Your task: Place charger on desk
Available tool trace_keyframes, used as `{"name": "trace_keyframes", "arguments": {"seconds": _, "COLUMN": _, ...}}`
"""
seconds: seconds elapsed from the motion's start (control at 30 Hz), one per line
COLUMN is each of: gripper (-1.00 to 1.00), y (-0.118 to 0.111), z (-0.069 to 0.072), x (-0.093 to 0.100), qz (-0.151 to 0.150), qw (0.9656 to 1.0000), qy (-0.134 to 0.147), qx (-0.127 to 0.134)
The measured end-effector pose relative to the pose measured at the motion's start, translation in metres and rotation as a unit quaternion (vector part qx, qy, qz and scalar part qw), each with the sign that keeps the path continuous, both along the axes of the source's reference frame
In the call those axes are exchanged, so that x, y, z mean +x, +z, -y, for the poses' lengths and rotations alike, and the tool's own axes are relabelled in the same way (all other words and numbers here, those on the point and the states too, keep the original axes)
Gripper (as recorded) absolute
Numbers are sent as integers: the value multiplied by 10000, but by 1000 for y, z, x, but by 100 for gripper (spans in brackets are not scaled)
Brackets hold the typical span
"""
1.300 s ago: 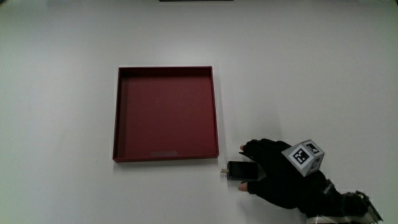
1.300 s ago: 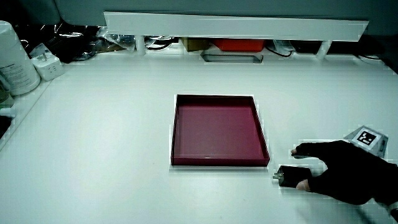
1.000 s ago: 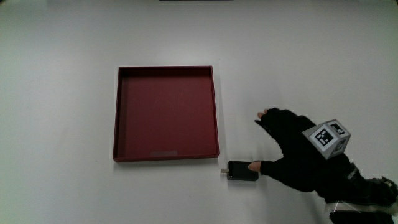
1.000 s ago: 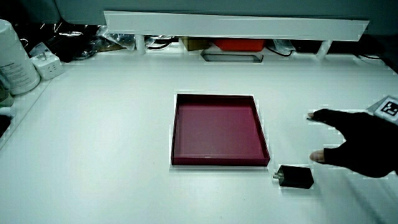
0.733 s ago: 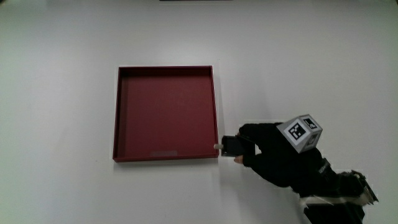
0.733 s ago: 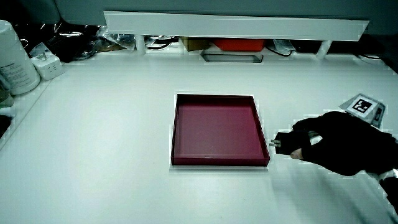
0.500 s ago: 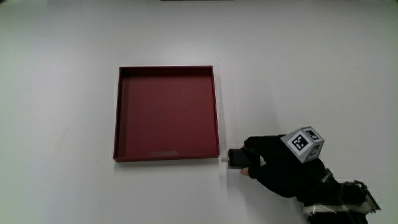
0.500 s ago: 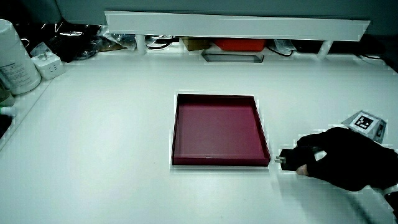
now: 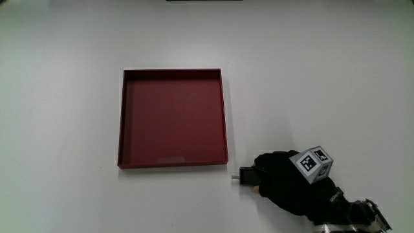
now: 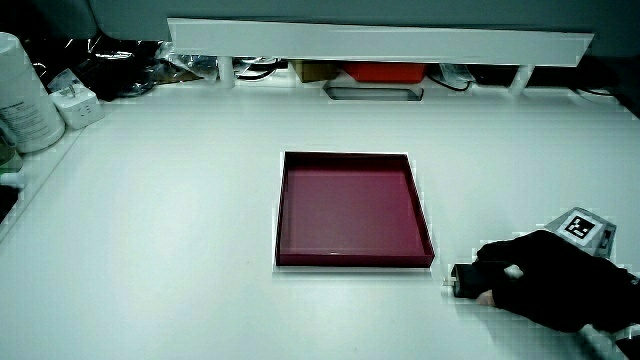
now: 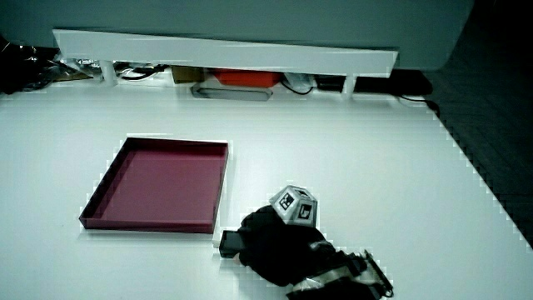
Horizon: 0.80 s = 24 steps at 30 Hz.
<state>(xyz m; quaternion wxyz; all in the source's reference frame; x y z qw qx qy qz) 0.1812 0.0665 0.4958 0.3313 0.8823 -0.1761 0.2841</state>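
Charger, small, black and block-shaped (image 9: 247,175), lies on the white table (image 9: 336,77) just beside the near corner of the shallow square dark-red tray (image 9: 172,117), slightly nearer to the person than the tray's front wall and apart from it. A short metal prong at its end points toward the tray's corner. In both side views only its tray-side end shows (image 10: 462,280) (image 11: 230,242); the remainder is covered by the glove.

The black-gloved hand (image 9: 284,183) is low on the table over the charger's other end, its curled fingers (image 10: 505,272) closed around the black block, with the white patterned cube (image 9: 313,164) standing up on its back. The forearm runs from the hand toward the table's near edge.

The tray holds nothing. In a side view, a white cylindrical container (image 10: 24,92) and a small white plug-like box (image 10: 76,104) stand at the table's edge, well apart from the tray, near the low white partition (image 10: 380,42).
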Motion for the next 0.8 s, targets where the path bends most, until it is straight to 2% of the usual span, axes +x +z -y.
{"name": "trace_keyframes", "arguments": {"seconds": 0.13, "gripper": -59, "y": -2, "z": 0, "x": -1, "qz": 64, "qw": 10000, "qy": -9, "qx": -64}}
{"name": "trace_keyframes", "arguments": {"seconds": 0.27, "gripper": -74, "y": -6, "z": 2, "x": 0, "qz": 279, "qw": 9995, "qy": -26, "qx": -127}}
{"name": "trace_keyframes", "arguments": {"seconds": 0.4, "gripper": -89, "y": -18, "z": 10, "x": 4, "qz": 518, "qw": 9980, "qy": -95, "qx": -340}}
{"name": "trace_keyframes", "arguments": {"seconds": 0.47, "gripper": -96, "y": -30, "z": 17, "x": 5, "qz": 498, "qw": 9981, "qy": -151, "qx": -335}}
{"name": "trace_keyframes", "arguments": {"seconds": 0.53, "gripper": -100, "y": -36, "z": 25, "x": 10, "qz": 584, "qw": 9974, "qy": -417, "qx": -16}}
{"name": "trace_keyframes", "arguments": {"seconds": 0.6, "gripper": -100, "y": -42, "z": 33, "x": 14, "qz": 669, "qw": 9950, "qy": -683, "qx": 302}}
{"name": "trace_keyframes", "arguments": {"seconds": 0.63, "gripper": -100, "y": -45, "z": 37, "x": 19, "qz": 476, "qw": 9967, "qy": -602, "qx": 251}}
{"name": "trace_keyframes", "arguments": {"seconds": 0.67, "gripper": -100, "y": -50, "z": 42, "x": 22, "qz": 480, "qw": 9959, "qy": -665, "qx": 378}}
{"name": "trace_keyframes", "arguments": {"seconds": 0.7, "gripper": -100, "y": -54, "z": 47, "x": 26, "qz": 434, "qw": 9974, "qy": -505, "qx": 285}}
{"name": "trace_keyframes", "arguments": {"seconds": 0.73, "gripper": -100, "y": -60, "z": 52, "x": 30, "qz": 241, "qw": 9969, "qy": -575, "qx": 482}}
{"name": "trace_keyframes", "arguments": {"seconds": 0.77, "gripper": -100, "y": -62, "z": 57, "x": 34, "qz": 241, "qw": 9977, "qy": -466, "qx": 422}}
{"name": "trace_keyframes", "arguments": {"seconds": 0.8, "gripper": -100, "y": -66, "z": 60, "x": 37, "qz": 241, "qw": 9997, "qy": -103, "qx": 8}}
